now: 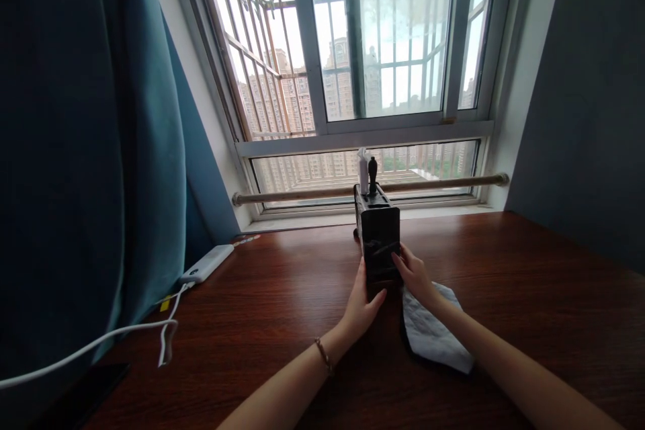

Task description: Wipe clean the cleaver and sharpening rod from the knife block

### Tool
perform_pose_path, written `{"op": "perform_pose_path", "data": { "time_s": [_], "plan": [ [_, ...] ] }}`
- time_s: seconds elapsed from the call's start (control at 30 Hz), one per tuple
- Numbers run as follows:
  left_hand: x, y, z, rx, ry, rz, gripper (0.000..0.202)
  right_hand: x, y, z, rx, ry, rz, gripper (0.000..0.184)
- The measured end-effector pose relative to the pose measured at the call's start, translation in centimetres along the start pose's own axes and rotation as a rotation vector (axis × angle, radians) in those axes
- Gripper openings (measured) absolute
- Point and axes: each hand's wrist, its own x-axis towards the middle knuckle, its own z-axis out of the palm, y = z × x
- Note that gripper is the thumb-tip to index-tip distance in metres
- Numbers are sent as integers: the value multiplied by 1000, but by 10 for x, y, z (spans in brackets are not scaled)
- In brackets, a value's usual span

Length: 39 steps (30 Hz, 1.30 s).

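A black box-shaped holder [381, 235] stands upright before me, its dark front panel facing my way. From its top rise a black handle [372, 175] and a slim white item [363, 173] whose kind I cannot make out. My left hand [361, 299] clasps the lower left side, thumb near the bottom front edge. On the right side, my right hand [414, 270] grips the holder with its thumb on the front panel; its other fingers are partly hidden. A folded pale cloth [436, 329] lies on the table under my right forearm.
The brown wooden table [282, 322] reaches to a window sill with a horizontal rail [312, 195]. At left are a white power strip [207, 264], its white cable [101, 339], a dark flat object [85, 393] and a blue curtain [146, 148]. A wall bounds the right.
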Motion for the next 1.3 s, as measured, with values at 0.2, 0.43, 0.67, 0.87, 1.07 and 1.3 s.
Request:
{"op": "perform_pose_path", "data": {
  "time_s": [0.2,0.43,0.67,0.87,1.07,1.3],
  "plan": [
    [-1,7,3,3,60,-32,71,-6,9,6,-42,48,-14,56],
    [27,22,-28,29,321,-115,49,-21,27,22,-138,95,-43,71],
    [144,49,-81,94,390,63,36,-25,31,31,-166,146,-65,70],
    [230,64,-80,230,191,98,31,-24,32,30,-176,149,-78,62],
    [253,62,-66,291,36,29,29,-24,32,31,-203,145,-76,62],
    [265,70,-62,231,182,48,28,-22,33,31,-223,149,-93,61]
  ]
}}
